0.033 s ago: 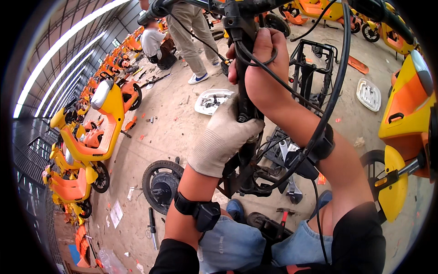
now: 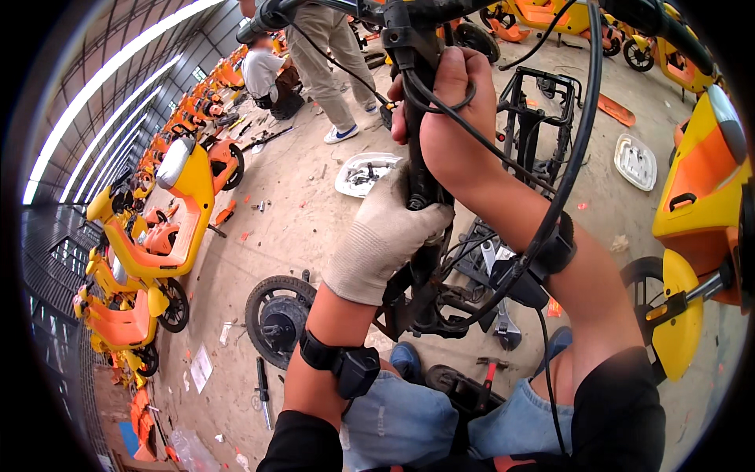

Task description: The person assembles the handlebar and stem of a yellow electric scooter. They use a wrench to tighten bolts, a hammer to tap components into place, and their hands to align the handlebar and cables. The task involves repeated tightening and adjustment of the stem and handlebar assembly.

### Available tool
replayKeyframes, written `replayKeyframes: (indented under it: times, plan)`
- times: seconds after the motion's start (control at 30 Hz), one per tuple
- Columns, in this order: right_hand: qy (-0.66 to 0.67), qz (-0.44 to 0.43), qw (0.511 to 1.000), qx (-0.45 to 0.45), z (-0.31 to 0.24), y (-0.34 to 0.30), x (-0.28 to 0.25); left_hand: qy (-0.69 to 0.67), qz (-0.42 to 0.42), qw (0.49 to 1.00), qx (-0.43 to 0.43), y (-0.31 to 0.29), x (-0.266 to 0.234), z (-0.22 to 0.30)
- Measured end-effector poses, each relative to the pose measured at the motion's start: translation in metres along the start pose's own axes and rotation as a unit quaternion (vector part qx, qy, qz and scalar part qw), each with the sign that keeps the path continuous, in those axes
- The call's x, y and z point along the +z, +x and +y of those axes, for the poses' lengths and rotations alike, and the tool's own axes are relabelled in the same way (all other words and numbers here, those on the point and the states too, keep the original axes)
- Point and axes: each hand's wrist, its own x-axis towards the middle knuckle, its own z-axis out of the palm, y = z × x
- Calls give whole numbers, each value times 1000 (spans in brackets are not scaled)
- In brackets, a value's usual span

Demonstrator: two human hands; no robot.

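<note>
A black steering stem with handlebars stands upright in front of me, joined to a black scooter frame below. My left hand, in a pale knitted glove, is closed round the lower tube, thumb across its near side. Higher up, my bare right hand wraps round the stem from the right, with fingertips showing on its left side. A loop of black cable crosses over this hand. Where its palm meets the tube is hidden. A thicker black cable arcs down past my right forearm.
Near my feet lie a wheel, a red-headed hammer and an adjustable wrench. A white tray holds small parts. Yellow-orange scooters flank both sides. A black metal frame sits beyond; two other people are at the back.
</note>
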Motion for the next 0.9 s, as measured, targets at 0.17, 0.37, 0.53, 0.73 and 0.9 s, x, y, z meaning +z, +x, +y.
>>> replayKeyframes:
  times: [0.17, 0.37, 0.53, 0.73, 0.9]
  plan:
    - [-1, 10, 1000, 16, 1, 2, 0, 35, 41, 999, -5, -1, 5, 2]
    - [44, 3, 997, 56, -3, 1, -6, 84, 57, 995, -25, -3, 13, 7]
    - [31, -5, 999, 44, -1, -1, -5, 125, 81, 989, 1, -1, 12, -6]
    - [29, 1, 998, 48, -3, -1, -3, 89, 61, 994, -3, -4, 8, -3]
    - [24, -4, 1000, 18, 1, 0, -3, 120, 70, 990, 36, 2, 8, -12]
